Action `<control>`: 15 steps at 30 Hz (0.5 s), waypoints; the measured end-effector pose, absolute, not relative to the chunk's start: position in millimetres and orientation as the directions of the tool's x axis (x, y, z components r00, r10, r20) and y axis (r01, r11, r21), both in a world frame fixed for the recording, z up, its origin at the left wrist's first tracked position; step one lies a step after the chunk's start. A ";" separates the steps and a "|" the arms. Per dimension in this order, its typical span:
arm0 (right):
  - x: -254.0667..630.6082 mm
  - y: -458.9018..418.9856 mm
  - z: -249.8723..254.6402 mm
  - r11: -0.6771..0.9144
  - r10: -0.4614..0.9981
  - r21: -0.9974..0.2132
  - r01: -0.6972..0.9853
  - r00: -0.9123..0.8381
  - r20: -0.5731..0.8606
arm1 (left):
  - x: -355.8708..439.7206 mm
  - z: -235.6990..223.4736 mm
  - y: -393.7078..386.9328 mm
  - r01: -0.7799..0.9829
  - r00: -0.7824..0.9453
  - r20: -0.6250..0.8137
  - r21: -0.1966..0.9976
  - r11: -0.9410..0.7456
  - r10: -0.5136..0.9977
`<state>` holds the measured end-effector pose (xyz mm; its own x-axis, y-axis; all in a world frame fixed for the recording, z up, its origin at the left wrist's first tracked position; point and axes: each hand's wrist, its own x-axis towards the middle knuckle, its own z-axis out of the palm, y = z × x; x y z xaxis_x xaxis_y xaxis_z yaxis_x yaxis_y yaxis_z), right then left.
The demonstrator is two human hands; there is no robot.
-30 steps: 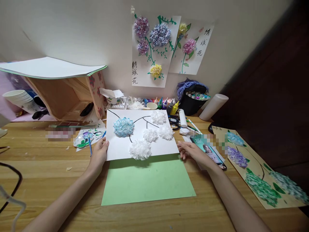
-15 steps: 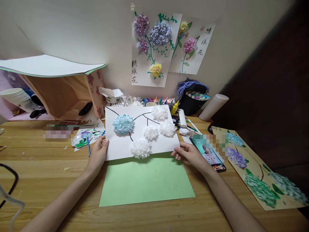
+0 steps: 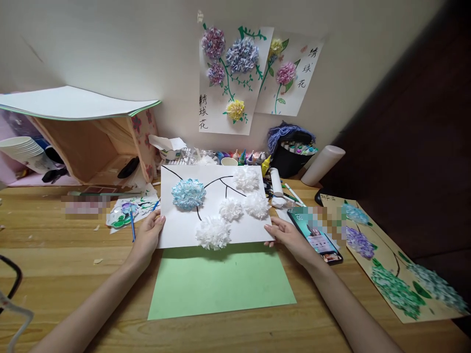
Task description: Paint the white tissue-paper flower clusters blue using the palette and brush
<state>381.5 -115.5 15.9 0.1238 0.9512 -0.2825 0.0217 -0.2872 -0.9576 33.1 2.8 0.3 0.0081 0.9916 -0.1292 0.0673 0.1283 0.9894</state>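
Note:
A white sheet with black drawn stems carries several tissue pom-pom flowers, one blue and the others white. My left hand grips its lower left edge, thumb on top. My right hand pinches its lower right corner. The sheet is lifted off the table, casting a shadow on a green paper lying flat below it.
A phone lies by my right hand. A brown sheet with coloured flowers sits at the right. A paintbrush and paint-stained palette lie to the left. Paint bottles, a marker holder and a wooden box line the wall.
Both hands have lifted the flower sheet a little off the green paper. My right hand moved in from beside the sheet and took hold of its lower right corner.

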 end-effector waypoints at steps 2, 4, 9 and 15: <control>378.9 -114.7 14.7 -0.284 0.951 -0.959 0.000 0.126 -0.281 | 32.8 -0.3 2.4 0.068 0.012 -0.116 0.991 0.115 0.993; 377.8 -114.0 13.5 -0.286 0.949 -0.958 -0.020 0.129 -0.286 | 32.3 -0.1 2.1 0.064 0.012 -0.107 0.992 0.106 0.994; 379.2 -113.5 13.1 -0.319 0.936 -0.946 -0.059 0.140 -0.324 | 30.3 0.3 4.0 0.108 0.002 -0.112 0.988 0.111 0.994; 379.3 -113.5 11.2 -0.331 0.934 -0.943 -0.041 0.126 -0.333 | 27.7 -3.2 8.4 0.205 -0.054 -0.104 0.972 0.113 0.993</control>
<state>379.3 -113.5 11.2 0.1257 0.9343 -0.3335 -0.0407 -0.3310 -0.9428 27.7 8.4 -3.2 -0.0543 0.9931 -0.1037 0.2053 0.1128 0.9722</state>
